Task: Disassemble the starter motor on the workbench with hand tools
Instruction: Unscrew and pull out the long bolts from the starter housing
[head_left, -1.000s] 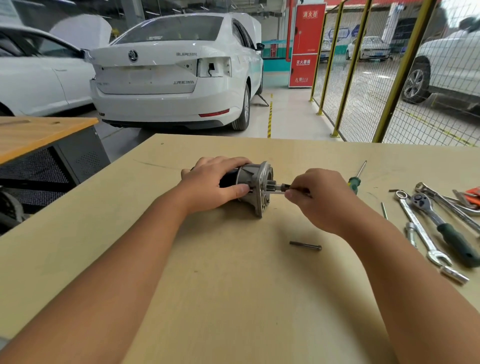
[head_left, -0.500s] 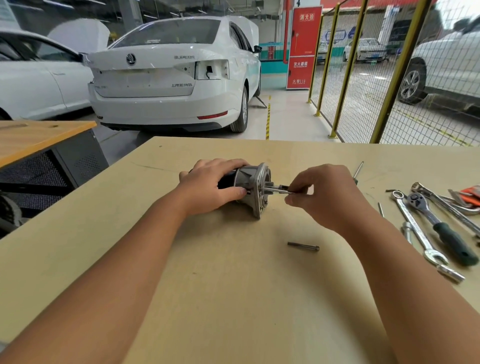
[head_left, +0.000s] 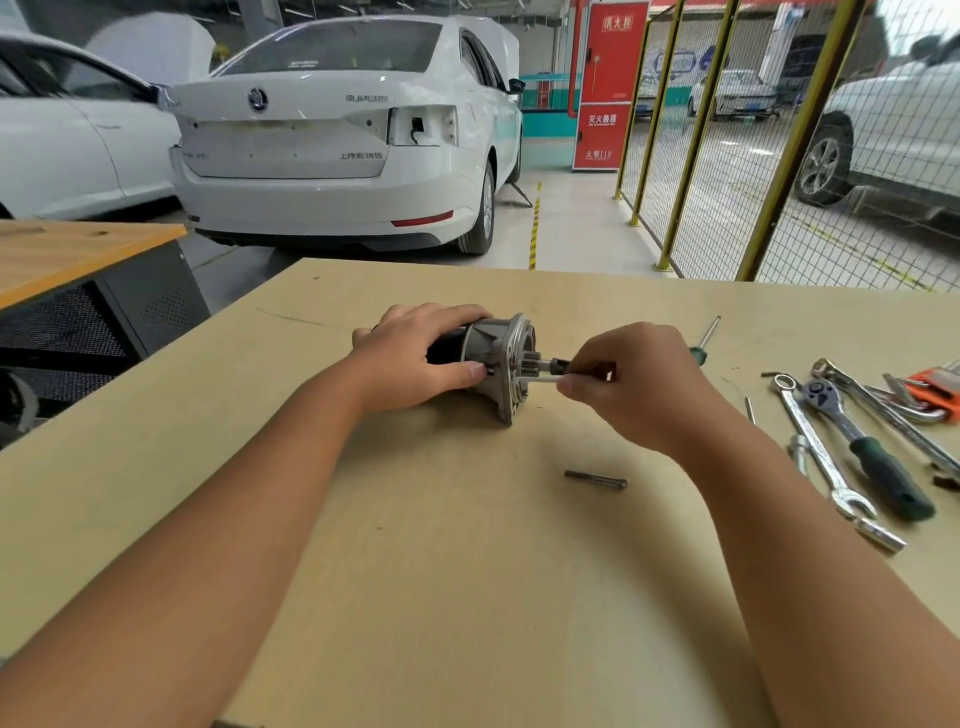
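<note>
The left hand (head_left: 421, 358) is gripping the motor (head_left: 498, 358) to steady it, while the right hand (head_left: 634, 384) is pinching a bolt (head_left: 537, 380), probably withdrawing it.

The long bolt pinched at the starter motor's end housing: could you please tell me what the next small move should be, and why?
Probably keep drawing the long bolt straight out to the right. The right hand pinches its outer end, part of its shank is already clear of the end housing, and the left hand grips the starter motor steady on the workbench. One loose bolt already lies nearby.
</note>
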